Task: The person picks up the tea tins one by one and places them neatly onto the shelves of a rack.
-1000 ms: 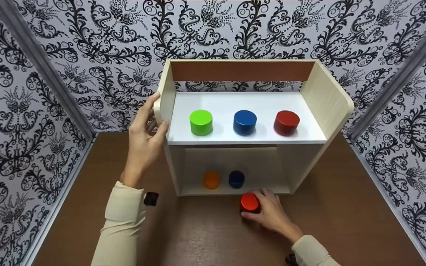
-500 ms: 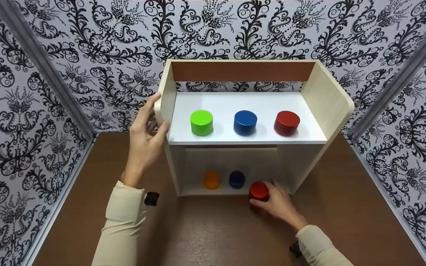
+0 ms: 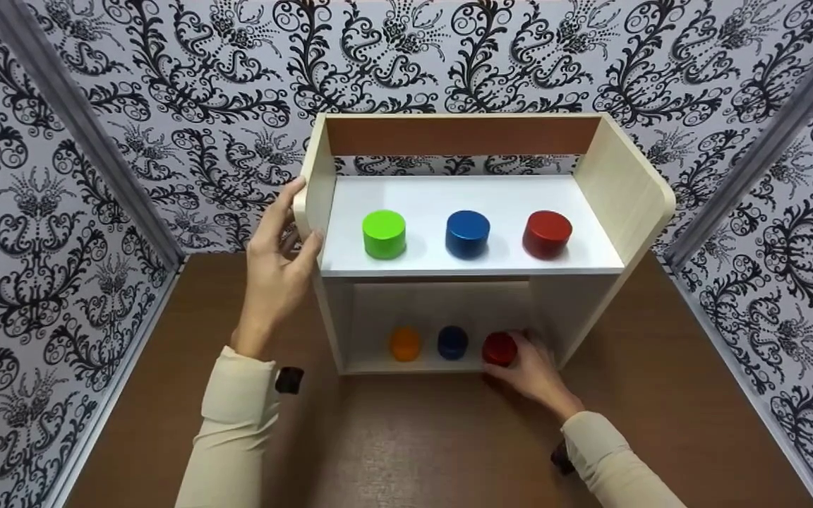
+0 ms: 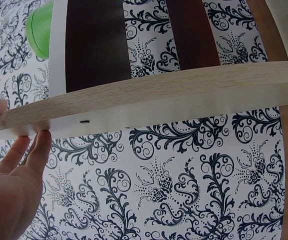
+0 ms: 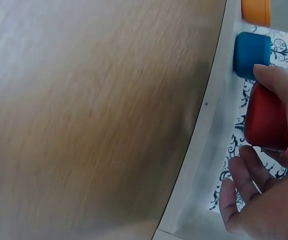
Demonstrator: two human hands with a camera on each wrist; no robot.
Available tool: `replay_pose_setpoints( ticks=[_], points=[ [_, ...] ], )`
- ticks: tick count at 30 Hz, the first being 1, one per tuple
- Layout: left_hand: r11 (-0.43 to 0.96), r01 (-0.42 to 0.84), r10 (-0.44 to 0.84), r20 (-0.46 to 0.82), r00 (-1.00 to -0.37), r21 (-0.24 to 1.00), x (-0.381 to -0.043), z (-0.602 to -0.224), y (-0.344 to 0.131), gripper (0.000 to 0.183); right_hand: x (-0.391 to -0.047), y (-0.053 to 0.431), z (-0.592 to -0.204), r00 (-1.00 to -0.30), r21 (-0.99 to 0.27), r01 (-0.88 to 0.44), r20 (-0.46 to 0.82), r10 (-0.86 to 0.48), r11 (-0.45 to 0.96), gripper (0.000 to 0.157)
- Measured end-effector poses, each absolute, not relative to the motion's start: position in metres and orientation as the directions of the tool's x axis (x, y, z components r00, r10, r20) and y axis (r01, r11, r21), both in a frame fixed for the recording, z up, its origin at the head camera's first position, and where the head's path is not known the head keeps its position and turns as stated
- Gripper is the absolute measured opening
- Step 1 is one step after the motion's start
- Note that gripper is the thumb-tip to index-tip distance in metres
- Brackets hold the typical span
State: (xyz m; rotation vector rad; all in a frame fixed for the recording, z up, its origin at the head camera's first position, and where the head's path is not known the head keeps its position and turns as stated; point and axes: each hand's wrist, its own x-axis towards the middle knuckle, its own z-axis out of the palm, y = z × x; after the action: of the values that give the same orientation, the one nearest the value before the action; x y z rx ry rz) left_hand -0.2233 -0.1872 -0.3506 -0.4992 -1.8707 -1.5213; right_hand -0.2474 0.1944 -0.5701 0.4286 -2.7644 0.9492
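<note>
My left hand grips the front edge of the shelf unit's left side panel, thumb on one face and fingers on the other. In the left wrist view, fingers lie against that panel. A red cylindrical jar is pinched between the thumb and fingers of my right hand, at the front of the lower compartment. Whether its base touches the compartment floor, I cannot tell. To its left stand a dark blue jar and an orange jar. The right wrist view shows the red jar beside the blue one.
On the white upper shelf stand a green jar, a blue jar and a darker red jar. The unit's right side panel rises beside my right hand. Brown tabletop lies in front; patterned walls enclose it.
My right hand has carried the red jar from in front of the unit, rightward and inward, into the lower compartment. My left hand has stayed on the side panel.
</note>
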Motion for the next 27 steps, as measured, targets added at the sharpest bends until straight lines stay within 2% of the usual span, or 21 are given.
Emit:
replay_pose_setpoints(
  ticks=[12, 27],
  points=[
    [0.235, 0.675, -0.107, 0.709, -0.697, 0.699, -0.224, -0.35, -0.188, 0.066, -0.263, 0.193, -0.573, -0.963, -0.584, -0.265, 0.202, -0.178, 0.767, 0.068],
    [0.243, 0.68, -0.097, 0.715, -0.692, 0.692, -0.224, -0.352, -0.189, 0.065, -0.268, 0.19, -0.578, -0.977, -0.547, -0.209, 0.159, -0.144, 0.811, 0.064]
  ],
)
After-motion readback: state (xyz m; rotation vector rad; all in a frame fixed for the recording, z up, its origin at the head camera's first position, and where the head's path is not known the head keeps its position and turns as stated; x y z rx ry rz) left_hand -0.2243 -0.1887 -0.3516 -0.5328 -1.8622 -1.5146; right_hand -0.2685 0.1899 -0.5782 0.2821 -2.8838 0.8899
